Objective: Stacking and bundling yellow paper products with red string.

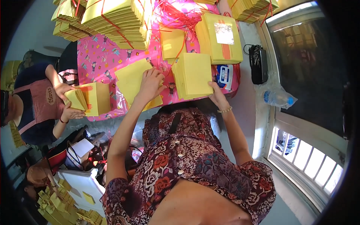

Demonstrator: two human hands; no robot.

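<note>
My right hand grips the right edge of a thick stack of yellow paper, its thumb at the lower right corner. The stack leans with its left-side layers fanned a little apart. To the left, my left hand rests on another spread of yellow sheets, fingers bent and slightly apart. Part of those sheets is hidden beneath it. Both piles lie near the front edge of a table with a pink patterned cover.
Tied yellow bundles rise at the back left, and red strings lie tangled behind. A blue-white packet sits right of my stack. At left, a co-worker's hands handle yellow paper. A bagged bottle and black case are at right.
</note>
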